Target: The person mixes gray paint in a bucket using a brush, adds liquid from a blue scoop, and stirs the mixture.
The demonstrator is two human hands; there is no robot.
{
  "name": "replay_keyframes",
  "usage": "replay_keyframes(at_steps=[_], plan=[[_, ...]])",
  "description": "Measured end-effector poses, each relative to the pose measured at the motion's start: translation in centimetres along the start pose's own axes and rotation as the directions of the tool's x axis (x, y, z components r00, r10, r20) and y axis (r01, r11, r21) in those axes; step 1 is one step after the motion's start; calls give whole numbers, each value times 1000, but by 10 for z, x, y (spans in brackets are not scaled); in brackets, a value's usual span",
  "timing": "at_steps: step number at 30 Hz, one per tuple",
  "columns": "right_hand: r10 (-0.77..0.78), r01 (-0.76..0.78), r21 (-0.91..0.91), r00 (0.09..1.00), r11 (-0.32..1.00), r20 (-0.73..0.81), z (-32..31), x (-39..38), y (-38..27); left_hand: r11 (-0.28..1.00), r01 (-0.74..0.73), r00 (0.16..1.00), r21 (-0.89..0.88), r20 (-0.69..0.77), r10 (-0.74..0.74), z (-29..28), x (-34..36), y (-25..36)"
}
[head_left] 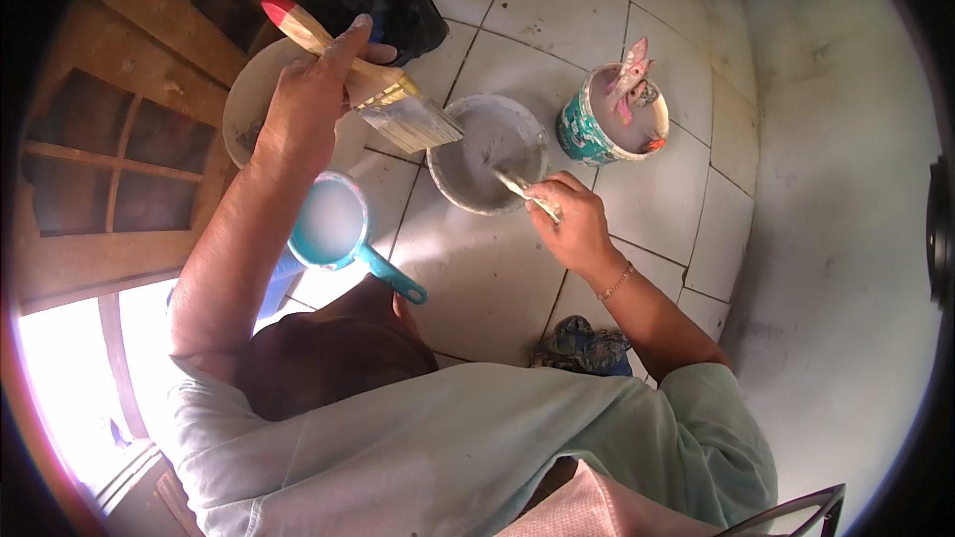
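My left hand (313, 89) is closed around the wooden handle of a wide flat paintbrush (408, 119) with a red handle end. Its pale, wet-looking bristles point right and overlap the left rim of a round bucket (460, 201) in view; I cannot tell whether they touch it. Thin greyish liquid fills this bucket. At its lower right rim, my right hand (575, 224) grips a slim, pale-smeared stick (514, 182). The stick's far end reaches into the liquid, where the surface is disturbed, so its tip is hidden.
A turquoise long-handled dipper (383, 270) with pale liquid sits left of the bucket. Behind my left arm stands a larger pale tub (244, 104). On the right, a green bucket (582, 134) holds liquid and a pink-stained cloth or glove (629, 80). A wall (836, 239) and wooden door (139, 70) flank the tiles.
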State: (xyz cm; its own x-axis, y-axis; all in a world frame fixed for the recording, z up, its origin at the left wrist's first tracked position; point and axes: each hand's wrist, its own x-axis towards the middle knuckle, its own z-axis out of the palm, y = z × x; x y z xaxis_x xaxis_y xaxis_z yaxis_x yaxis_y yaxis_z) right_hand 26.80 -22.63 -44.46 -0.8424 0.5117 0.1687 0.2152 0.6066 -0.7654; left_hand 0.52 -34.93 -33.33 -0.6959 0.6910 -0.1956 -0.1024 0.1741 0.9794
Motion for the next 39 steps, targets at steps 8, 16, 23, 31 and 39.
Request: replay_keyframes(at_steps=[8, 16, 23, 31, 39], plan=[[-13, 5, -89, 996, 996, -85, -30, -9, 5, 994, 101, 995, 37, 14, -102, 9, -1, 11], [-86, 78, -42, 972, 996, -218, -19, 18, 24, 998, 63, 998, -29, 30, -63, 25, -2, 10], [-67, 65, 46, 997, 997, 39, -38, -9, 9, 997, 49, 999, -64, 21, -47, 27, -1, 8], [-53, 53, -23, 998, 998, -28, -22, 0, 11, 997, 75, 996, -24, 46, -74, 23, 6, 6], [-53, 47, -42, 987, 998, -150, -24, 14, 31, 997, 63, 998, -47, 1, -64, 21, 7, 7]])
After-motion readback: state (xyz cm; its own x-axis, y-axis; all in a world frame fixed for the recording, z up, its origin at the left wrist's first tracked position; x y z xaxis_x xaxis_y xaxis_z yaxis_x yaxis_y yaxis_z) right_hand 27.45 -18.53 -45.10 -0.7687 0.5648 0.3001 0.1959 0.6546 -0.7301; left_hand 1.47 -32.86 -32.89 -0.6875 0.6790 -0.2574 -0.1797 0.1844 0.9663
